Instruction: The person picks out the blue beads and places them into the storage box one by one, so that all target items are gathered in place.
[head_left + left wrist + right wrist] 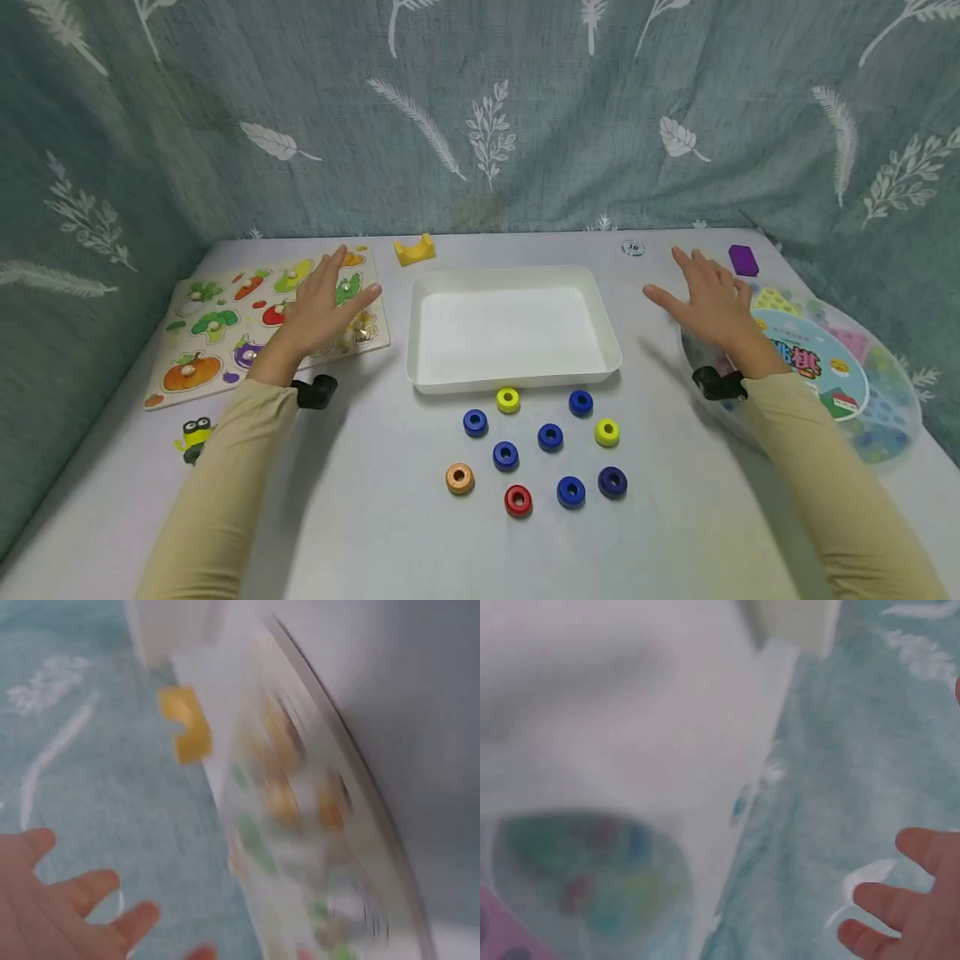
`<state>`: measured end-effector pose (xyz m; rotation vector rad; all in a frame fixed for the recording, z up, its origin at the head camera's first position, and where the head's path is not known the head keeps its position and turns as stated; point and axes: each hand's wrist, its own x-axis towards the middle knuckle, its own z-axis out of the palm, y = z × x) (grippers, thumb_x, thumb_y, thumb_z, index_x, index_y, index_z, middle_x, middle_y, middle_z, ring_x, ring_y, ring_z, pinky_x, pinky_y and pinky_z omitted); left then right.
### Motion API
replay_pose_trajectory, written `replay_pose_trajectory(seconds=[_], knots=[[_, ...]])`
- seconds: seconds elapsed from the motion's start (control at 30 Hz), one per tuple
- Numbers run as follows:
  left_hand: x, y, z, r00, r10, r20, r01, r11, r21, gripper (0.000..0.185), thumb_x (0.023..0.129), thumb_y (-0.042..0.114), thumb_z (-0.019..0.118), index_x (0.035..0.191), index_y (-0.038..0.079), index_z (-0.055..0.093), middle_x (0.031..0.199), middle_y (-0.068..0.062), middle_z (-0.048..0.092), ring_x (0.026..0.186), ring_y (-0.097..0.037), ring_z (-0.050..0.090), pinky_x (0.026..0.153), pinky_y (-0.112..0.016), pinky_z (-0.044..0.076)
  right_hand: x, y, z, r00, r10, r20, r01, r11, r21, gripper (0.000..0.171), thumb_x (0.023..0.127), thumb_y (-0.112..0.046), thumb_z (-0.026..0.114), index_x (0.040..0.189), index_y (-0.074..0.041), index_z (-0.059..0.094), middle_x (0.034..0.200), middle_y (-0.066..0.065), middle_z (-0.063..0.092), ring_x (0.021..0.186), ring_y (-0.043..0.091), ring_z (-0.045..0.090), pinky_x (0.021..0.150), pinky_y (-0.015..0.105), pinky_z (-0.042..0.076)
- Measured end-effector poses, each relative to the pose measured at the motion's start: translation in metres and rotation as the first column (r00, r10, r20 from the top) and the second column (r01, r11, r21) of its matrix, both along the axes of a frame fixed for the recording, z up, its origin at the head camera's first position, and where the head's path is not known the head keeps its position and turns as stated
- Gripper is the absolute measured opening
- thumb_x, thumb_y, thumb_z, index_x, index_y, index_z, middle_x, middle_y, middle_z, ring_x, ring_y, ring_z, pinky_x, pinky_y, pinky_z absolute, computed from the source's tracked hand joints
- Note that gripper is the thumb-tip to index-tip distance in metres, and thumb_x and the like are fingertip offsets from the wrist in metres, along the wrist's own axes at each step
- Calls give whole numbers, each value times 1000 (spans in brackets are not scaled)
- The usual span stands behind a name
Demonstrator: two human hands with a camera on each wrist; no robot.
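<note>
My left hand (321,307) hovers over the right part of a wooden vegetable puzzle board (262,329), fingers spread and holding nothing. Out to the right, my right hand (708,302) is held up with its fingers apart, also holding nothing, beside a round game package (885,358). Between the hands lies a white rectangular tray (513,385) with nothing in it. In front of the tray are several loose small rings: blue rings (550,437), yellow rings (607,432), a red ring (518,501) and an orange ring (460,478). Both wrist views are blurred.
A yellow notched block (415,250) lies behind the tray's left corner. At the back right are a purple block (743,260) and a small round disc marked with a number (633,247). A small yellow and dark figure (195,437) lies near the left forearm. Patterned cloth (480,117) hangs behind the table.
</note>
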<state>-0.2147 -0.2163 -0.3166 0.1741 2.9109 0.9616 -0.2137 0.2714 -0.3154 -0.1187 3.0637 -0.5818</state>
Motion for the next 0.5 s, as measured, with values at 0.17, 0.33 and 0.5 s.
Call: replay_pose_trajectory(seconds=[0.17,0.33,0.5], knots=[[-2,14,-4,996,-84,2,80,956,282,92,90,46,59,153,27,-4,157,-13,-3,138,-43,13,101,-67,21,23,-10,12,993,41,-110,-54,991,-120,80,93,-54,47,151,-7,18,138,30,35,120,50,30,89,68,23],[-6,24,-12,983,-137,125,79,921,382,91,89,39,63,152,32,-2,157,-9,1,127,-38,35,94,-54,41,59,-23,12,984,109,-140,-150,931,-333,63,95,-32,57,147,-6,32,114,22,51,93,32,45,77,42,39],[-7,31,-23,956,-193,223,82,901,427,91,90,30,65,153,29,0,157,-8,1,121,-33,41,86,-41,49,91,-37,-6,978,165,-129,-204,892,-404,47,90,-18,66,133,-7,51,92,8,58,76,19,48,63,24,42]])
